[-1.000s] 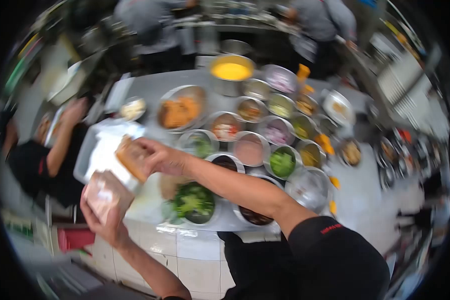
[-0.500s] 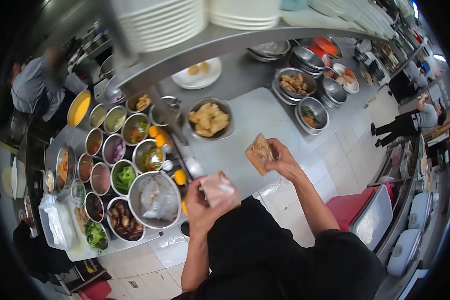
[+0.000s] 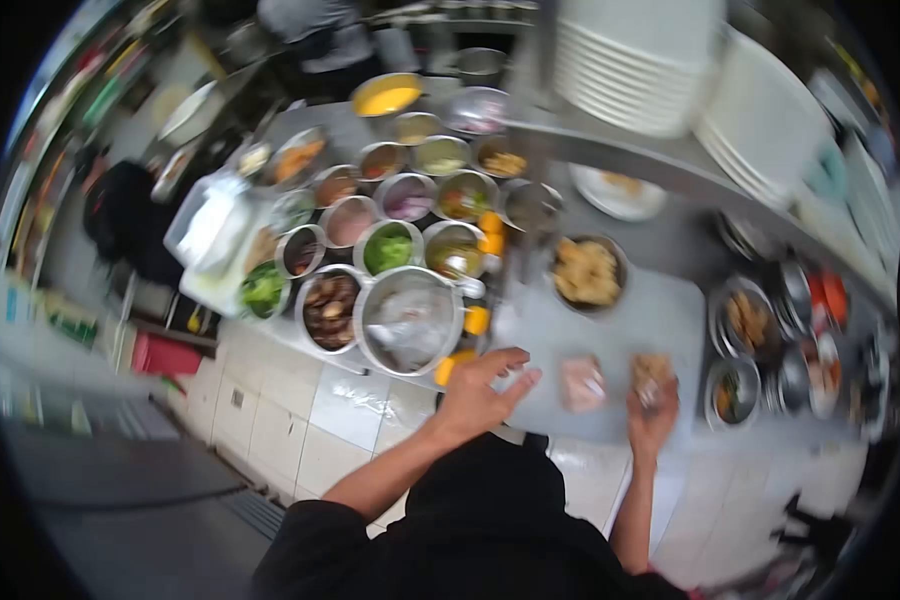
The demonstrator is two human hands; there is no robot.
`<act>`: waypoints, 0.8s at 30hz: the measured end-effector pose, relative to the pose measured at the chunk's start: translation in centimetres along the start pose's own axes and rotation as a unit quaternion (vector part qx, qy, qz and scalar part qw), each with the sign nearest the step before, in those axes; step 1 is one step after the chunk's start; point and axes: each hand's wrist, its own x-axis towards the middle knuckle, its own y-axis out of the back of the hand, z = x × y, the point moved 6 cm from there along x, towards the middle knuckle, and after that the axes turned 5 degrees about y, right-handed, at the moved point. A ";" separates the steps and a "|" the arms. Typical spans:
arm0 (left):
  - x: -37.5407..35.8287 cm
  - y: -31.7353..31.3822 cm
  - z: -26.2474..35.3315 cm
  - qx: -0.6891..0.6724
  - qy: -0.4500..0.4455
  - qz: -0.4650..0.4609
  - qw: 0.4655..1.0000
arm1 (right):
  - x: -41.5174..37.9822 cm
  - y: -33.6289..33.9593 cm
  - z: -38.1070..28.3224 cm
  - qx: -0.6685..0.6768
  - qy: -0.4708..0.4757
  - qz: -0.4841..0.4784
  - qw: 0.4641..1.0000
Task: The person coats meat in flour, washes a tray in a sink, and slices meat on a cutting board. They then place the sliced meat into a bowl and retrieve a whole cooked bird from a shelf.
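Observation:
My left hand (image 3: 482,395) is held over the front edge of the counter, fingers spread and nothing in them. To its right a small pale pink packet (image 3: 582,384), shiny like plastic wrap, lies on the white cutting board (image 3: 670,310). My right hand (image 3: 654,415) grips a tan, squarish packet (image 3: 652,370) at the board's right side. Motion blur hides what exactly is inside both packets. Behind them on the board stands a metal bowl of pale golden fried-looking pieces (image 3: 585,272).
Metal containers of ingredients, including chopped greens (image 3: 387,250) and dark mushrooms (image 3: 330,308), crowd the left. A large pot with a plastic bag (image 3: 410,320) is near my left hand. Stacked white dishes (image 3: 635,70) stand on the overhead shelf. Bowls (image 3: 735,390) line the right.
My left hand has let go of the pink packet, now on the board, and opened. My right hand still holds the tan packet, lower over the board. The view has swung left.

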 end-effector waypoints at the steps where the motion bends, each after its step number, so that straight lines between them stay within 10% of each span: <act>1: 1.2 5.0 0.7 0.062 -0.086 0.097 0.990 | -1.0 0.2 0.5 0.013 0.000 0.039 0.999; 2: 2.3 9.6 1.5 0.124 -0.170 0.181 0.961 | -1.6 0.4 0.5 0.007 -0.010 0.051 0.999; 7: 16.5 35.9 -13.8 -0.036 0.015 0.409 0.912 | -1.3 1.3 -0.5 -0.111 -0.049 0.108 0.987; 10: 24.6 48.0 -26.8 -0.107 0.126 0.337 0.927 | -1.5 2.1 -1.6 -0.163 -0.029 0.172 0.971; 12: 29.3 50.9 -32.8 -0.387 0.229 0.277 0.849 | -1.0 2.4 -3.2 -0.183 0.004 0.200 0.963; 13: 31.8 53.0 -34.5 -0.299 0.192 0.232 0.906 | -0.6 3.2 -4.5 -0.203 0.002 0.215 0.955; 17: 38.0 56.7 -42.4 -0.502 0.189 0.272 0.799 | 1.5 6.5 -7.9 -0.250 -0.009 0.242 0.938; 18: 38.5 57.2 -43.1 -0.495 0.183 0.277 0.803 | 1.7 7.5 -7.7 -0.254 -0.018 0.257 0.932; 19: 39.7 58.3 -40.5 -0.112 0.078 0.256 0.957 | 1.6 8.2 -7.5 -0.273 -0.029 0.272 0.922; 20: 40.2 55.5 -35.0 0.292 -0.055 0.195 0.935 | 1.4 9.3 -7.2 -0.287 -0.041 0.288 0.913; 24: 35.9 59.6 -35.4 0.176 -0.098 0.316 0.927 | 1.5 14.5 -2.0 -0.294 -0.117 0.300 0.900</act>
